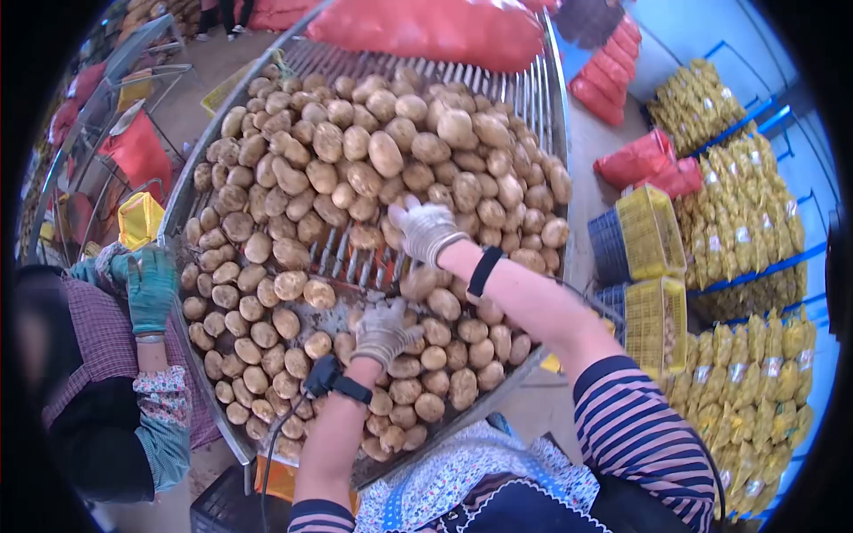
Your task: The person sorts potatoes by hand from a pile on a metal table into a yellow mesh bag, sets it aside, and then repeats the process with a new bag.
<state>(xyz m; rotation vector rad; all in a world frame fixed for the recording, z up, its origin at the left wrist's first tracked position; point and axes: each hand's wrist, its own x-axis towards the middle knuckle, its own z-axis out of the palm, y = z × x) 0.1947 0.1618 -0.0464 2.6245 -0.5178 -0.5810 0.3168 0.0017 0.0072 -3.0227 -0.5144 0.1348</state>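
Many brown potatoes (386,153) cover a slatted metal sorting table (311,62). My left hand (384,332), in a pale knitted glove, lies palm down over potatoes near the table's front, its fingers partly spread beside a bare patch of metal. My right hand (428,229), gloved the same way, is farther forward and to the right, its fingertips at potatoes beside the gap where rollers (342,258) show. Its fingers are bent, and whether it holds a potato is hidden. A black strap is on each wrist; a cable hangs from the left one.
A co-worker (98,355) with teal gloves (151,289) stands at the left edge by a yellow basket (140,219). A red sack (426,31) lies across the table's far end. Yellow crates (653,231) and stacked yellow net bags (742,213) stand at the right.
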